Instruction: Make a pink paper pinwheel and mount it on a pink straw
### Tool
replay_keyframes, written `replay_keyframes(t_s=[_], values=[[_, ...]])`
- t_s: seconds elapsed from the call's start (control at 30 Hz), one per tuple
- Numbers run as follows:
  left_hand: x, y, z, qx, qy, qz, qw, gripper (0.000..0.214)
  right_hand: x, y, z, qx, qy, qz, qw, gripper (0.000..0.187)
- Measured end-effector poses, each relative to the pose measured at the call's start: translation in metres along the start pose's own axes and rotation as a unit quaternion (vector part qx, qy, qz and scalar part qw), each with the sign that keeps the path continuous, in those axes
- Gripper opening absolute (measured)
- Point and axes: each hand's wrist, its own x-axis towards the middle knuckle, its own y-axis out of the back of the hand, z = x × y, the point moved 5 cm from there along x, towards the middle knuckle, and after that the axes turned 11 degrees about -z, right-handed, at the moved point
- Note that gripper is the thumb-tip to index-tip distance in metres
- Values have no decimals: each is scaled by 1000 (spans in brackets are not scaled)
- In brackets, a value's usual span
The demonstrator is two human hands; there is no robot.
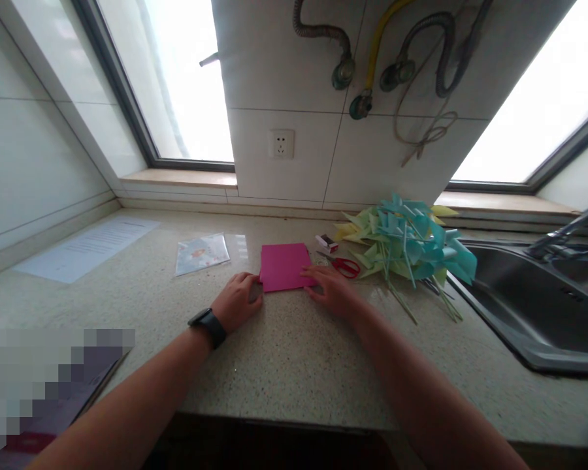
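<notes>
A stack of square pink paper (285, 266) lies flat on the counter in front of me, its sheets slightly out of line at the left edge. My left hand (238, 300), with a black watch on the wrist, is closed at that left edge, fingers and thumb bent against it. On the opposite side my right hand (330, 290) holds the right edge, fingertips over the top and thumb near the lower corner. Red-handled scissors (345, 266) lie just beyond the right hand, beside a small white box (326, 243).
Blue and yellow-green paper pinwheels (411, 238) on sticks are heaped at right, beside a steel sink (534, 313). A clear packet (202, 253) and a printed sheet (91, 248) lie left. A partly pixelated flat object (95, 372) is at lower left. The counter's front edge (274, 421) is near me.
</notes>
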Motion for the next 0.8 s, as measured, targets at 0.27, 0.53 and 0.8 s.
replay_keyframes(t_s=[0.27,0.53,0.8], values=[[5,-3,-6,14,-4,-2,1000,33,13,-15,-3,-37,-4,-33,999,37],[22,-1,-18,14,9,18,1000,35,37,-21,5,-71,9,-24,997,32],[16,3,-11,-18,-19,-2,1000,34,38,-23,12,-84,1,-8,996,33]])
